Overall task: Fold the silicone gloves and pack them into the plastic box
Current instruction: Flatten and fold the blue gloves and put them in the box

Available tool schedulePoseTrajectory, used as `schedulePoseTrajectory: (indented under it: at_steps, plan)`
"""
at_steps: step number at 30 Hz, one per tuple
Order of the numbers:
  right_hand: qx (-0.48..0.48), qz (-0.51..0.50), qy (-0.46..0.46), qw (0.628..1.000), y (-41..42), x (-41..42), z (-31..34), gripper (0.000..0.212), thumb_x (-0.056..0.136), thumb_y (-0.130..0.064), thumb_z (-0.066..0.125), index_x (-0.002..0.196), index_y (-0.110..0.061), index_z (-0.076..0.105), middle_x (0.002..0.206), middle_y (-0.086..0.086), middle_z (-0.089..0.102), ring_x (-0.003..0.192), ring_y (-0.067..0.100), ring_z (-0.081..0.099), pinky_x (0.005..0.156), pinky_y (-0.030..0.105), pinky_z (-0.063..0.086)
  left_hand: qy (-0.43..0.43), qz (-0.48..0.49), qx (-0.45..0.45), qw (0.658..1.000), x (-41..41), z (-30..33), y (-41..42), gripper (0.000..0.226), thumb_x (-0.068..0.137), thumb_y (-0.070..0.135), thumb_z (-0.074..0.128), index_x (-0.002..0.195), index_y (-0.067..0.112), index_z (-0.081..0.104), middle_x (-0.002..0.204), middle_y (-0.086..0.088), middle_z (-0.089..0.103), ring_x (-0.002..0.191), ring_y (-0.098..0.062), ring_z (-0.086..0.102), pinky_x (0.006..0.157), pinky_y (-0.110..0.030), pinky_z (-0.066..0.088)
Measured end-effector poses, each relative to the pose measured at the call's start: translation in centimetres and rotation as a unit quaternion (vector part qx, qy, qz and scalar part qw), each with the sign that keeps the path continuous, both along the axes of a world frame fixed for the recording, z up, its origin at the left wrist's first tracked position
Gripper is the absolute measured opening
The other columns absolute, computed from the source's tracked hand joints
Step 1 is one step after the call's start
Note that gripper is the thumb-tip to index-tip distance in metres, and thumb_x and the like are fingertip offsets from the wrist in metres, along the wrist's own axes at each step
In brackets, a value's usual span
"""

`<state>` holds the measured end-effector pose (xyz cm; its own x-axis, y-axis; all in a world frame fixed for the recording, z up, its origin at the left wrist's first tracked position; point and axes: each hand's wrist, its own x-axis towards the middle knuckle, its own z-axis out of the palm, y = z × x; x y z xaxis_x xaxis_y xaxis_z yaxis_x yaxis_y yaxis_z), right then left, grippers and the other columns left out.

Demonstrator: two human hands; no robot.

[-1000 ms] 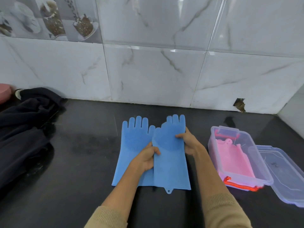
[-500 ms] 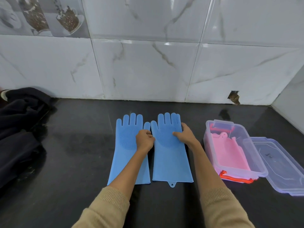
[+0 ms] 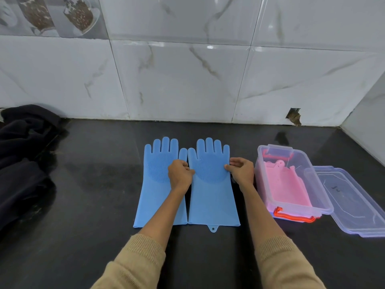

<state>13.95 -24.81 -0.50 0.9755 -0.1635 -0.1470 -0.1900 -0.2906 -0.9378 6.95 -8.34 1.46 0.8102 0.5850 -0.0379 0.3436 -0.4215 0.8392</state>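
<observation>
Blue gloves (image 3: 212, 184) flat, unfolded; left hand (image 3: 179, 174) and right hand (image 3: 241, 171) pinch one's edges; plastic box (image 3: 291, 182) holds pink pair.

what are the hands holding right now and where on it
Both hold the right-hand blue silicone glove at its palm: left hand pinches the thumb-side edge, right hand the outer edge.

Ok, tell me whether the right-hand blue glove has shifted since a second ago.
Yes. The right blue glove overlapped the left blue glove a second ago; now it lies flat beside it, nearer the plastic box.
</observation>
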Motion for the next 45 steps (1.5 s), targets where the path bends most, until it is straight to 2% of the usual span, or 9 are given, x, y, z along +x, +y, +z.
schedulePoseTrajectory:
  at_steps: [5,12,15,19,25,30,38,41,45]
  plan:
    - [-0.006,-0.021,-0.041,0.999,0.9,-1.3,0.3,0.029,0.087,-0.010,0.067,0.115,-0.005,0.064,0.116,0.011,0.067,0.103,0.023,0.064,0.096,0.036,0.052,-0.037,0.038,0.013,0.999,-1.2,0.3,0.5,0.004,0.087,0.006,0.066,0.090,0.005,0.069,0.090,-0.013,0.068,0.087,-0.025,0.065,0.078,-0.028,0.051]
    - [-0.048,0.034,-0.179,0.982,6.3,-5.6,0.8,0.010,0.091,-0.008,0.060,0.098,-0.008,0.067,0.100,0.006,0.069,0.082,0.008,0.058,0.067,0.004,0.045,0.032,0.177,0.057,0.982,-3.2,1.2,5.9,0.025,0.092,0.026,0.061,0.114,0.013,0.062,0.114,-0.005,0.066,0.114,-0.030,0.054,0.082,-0.040,0.044]
    - [-0.074,0.125,-0.146,0.978,9.3,-6.7,0.8,0.017,0.091,-0.007,0.059,0.107,-0.007,0.065,0.108,0.008,0.068,0.092,0.013,0.062,0.078,0.011,0.048,0.127,0.174,0.010,0.976,-3.9,0.5,9.1,0.031,0.093,0.031,0.057,0.106,0.003,0.062,0.114,-0.017,0.064,0.107,-0.036,0.056,0.082,-0.042,0.048]
    - [-0.094,0.169,-0.036,0.980,11.7,-6.8,0.4,0.031,0.090,-0.008,0.060,0.119,0.000,0.056,0.117,0.013,0.063,0.108,0.025,0.060,0.079,0.019,0.041,0.131,0.090,-0.011,0.987,-4.6,-0.1,10.6,0.022,0.094,0.026,0.057,0.085,0.008,0.067,0.077,-0.009,0.062,0.069,-0.024,0.055,0.063,-0.030,0.043]
    - [-0.049,0.182,0.047,0.981,11.8,-5.0,1.0,0.033,0.088,-0.002,0.058,0.117,0.015,0.054,0.109,0.028,0.065,0.092,0.034,0.068,0.085,0.044,0.057,0.106,0.090,-0.026,0.990,-4.8,-0.6,11.4,0.015,0.091,0.020,0.062,0.095,0.008,0.071,0.101,-0.009,0.069,0.085,-0.025,0.061,0.071,-0.032,0.045]
    - [-0.035,0.211,0.071,0.974,11.6,-4.2,1.5,0.029,0.092,-0.010,0.058,0.116,0.006,0.058,0.104,0.018,0.067,0.091,0.031,0.070,0.075,0.034,0.059,0.120,0.093,-0.007,0.988,-4.2,-0.8,11.4,0.021,0.091,0.023,0.061,0.105,0.010,0.070,0.108,-0.009,0.069,0.098,-0.029,0.064,0.072,-0.032,0.046]
    - [-0.104,0.202,0.035,0.973,12.3,-4.0,1.2,0.033,0.090,-0.026,0.057,0.097,0.005,0.064,0.086,0.014,0.069,0.075,0.027,0.072,0.071,0.041,0.061,0.173,0.028,0.055,0.983,-3.0,-1.2,11.4,0.035,0.091,0.047,0.052,0.079,0.014,0.052,0.080,-0.003,0.057,0.076,-0.026,0.059,0.065,-0.029,0.040]
    - [-0.054,0.231,0.025,0.971,13.7,-4.1,1.6,0.021,0.090,-0.029,0.051,0.082,-0.009,0.052,0.078,0.006,0.054,0.078,0.023,0.060,0.084,0.049,0.056,0.110,-0.018,-0.023,0.994,-2.3,-1.4,11.4,0.028,0.090,0.042,0.056,0.093,0.015,0.057,0.090,-0.002,0.063,0.083,-0.024,0.062,0.069,-0.031,0.046]
    - [0.061,0.277,0.032,0.959,14.9,-4.2,1.9,0.020,0.090,-0.027,0.058,0.080,-0.019,0.043,0.080,-0.002,0.050,0.077,0.013,0.051,0.076,0.033,0.051,0.028,-0.037,-0.216,0.975,-1.8,-1.1,11.1,0.024,0.089,0.020,0.061,0.110,0.011,0.053,0.108,-0.008,0.065,0.082,-0.016,0.063,0.062,-0.026,0.048]
